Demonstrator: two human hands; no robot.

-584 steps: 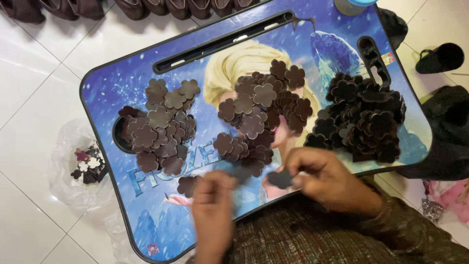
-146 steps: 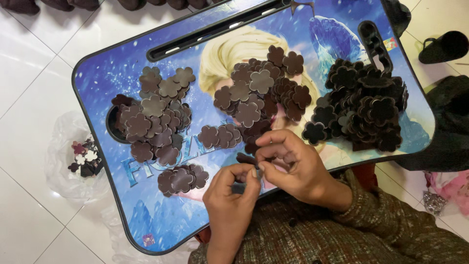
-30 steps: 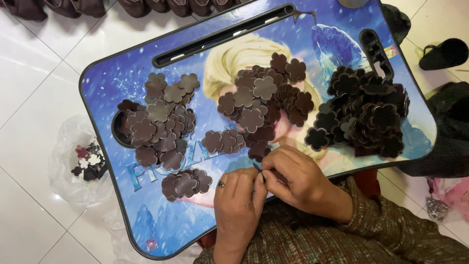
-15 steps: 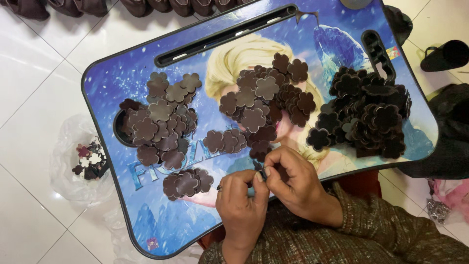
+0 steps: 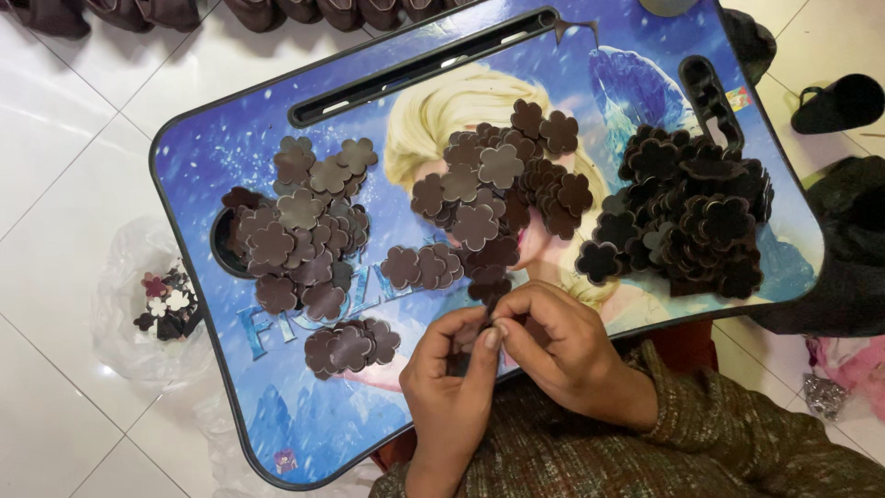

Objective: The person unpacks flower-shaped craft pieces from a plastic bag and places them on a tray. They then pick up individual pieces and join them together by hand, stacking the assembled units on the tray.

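Note:
A blue lap tray with a cartoon picture lies across my lap. Dark brown flower-shaped cutouts cover it in heaps: a left heap, a middle heap, a darker right heap and a small cluster near me. My left hand and my right hand meet at the tray's near edge. Their fingertips pinch one small dark flower piece between them; the fingers mostly hide it.
A clear plastic bag with dark and white flower bits lies on the white tiled floor left of the tray. Dark shoes line the top edge. A black object and dark cloth sit at the right.
Over the earlier frames the small cluster near my hands appeared and grew. In the last second both hands stayed together at the near edge, fingers shifting slightly on the piece.

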